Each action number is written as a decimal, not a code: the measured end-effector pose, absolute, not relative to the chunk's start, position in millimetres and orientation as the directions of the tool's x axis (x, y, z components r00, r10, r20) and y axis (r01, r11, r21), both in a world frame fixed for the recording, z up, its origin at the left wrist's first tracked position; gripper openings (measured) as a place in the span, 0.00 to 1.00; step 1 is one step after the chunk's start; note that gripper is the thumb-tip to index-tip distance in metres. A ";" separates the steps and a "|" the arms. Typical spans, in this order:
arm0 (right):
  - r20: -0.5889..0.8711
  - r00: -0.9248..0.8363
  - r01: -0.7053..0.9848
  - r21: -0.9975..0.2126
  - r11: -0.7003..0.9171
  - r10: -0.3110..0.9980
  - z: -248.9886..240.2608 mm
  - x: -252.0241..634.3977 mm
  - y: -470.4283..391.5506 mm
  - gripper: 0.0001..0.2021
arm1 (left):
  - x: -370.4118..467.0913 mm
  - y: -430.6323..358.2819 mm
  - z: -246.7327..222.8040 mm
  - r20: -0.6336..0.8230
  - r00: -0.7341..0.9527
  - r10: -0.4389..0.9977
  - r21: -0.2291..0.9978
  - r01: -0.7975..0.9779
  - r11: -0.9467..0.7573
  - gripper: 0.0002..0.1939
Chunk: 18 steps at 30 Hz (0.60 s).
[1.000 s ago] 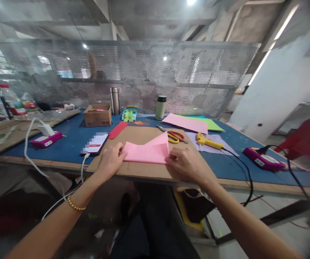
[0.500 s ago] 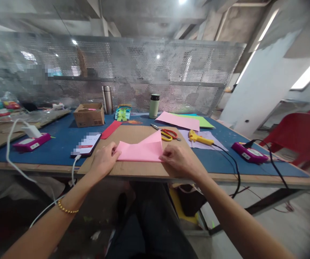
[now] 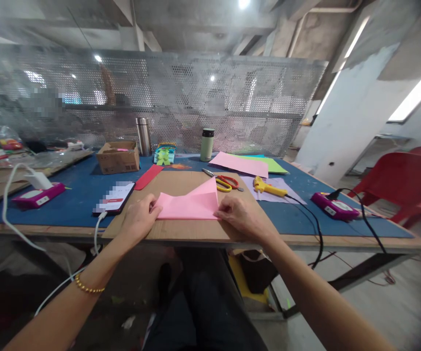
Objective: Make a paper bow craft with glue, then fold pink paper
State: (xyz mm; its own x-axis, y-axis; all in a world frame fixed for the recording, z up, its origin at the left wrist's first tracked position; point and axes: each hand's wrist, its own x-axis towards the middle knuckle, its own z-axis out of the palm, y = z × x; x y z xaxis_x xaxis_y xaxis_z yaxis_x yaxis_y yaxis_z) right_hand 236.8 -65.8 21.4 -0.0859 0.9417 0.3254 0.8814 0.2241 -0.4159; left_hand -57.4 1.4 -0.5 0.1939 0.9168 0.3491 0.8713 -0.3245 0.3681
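Observation:
A folded sheet of pink paper point(image 3: 187, 206) lies on a brown cardboard sheet point(image 3: 188, 231) near the table's front edge. Its folded edge faces me, and a pointed flap rises at the back right. My left hand point(image 3: 141, 214) pinches the paper's left end between thumb and fingers. At the right end, my right hand point(image 3: 236, 212) is closed on the paper's lower corner. Just behind the paper lie scissors point(image 3: 228, 183) with red and yellow handles.
A phone point(image 3: 115, 198) on a white cable and a red paper strip point(image 3: 149, 177) lie left. To the right are a yellow glue gun point(image 3: 269, 187) and a purple power strip point(image 3: 333, 206). A cardboard box point(image 3: 118, 159), steel flask point(image 3: 143, 137) and green bottle point(image 3: 207, 145) stand behind.
The whole view has shifted slightly, so things appear a little further left. Both hands keep their hold on the pink paper, with no visible change in its fold.

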 end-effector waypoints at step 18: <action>0.428 -0.160 0.921 -0.258 0.291 0.889 13.2 239.1 -58.6 0.09 | -59.3 5.5 0.4 0.369 0.183 0.911 0.446 0.826 -0.346 0.05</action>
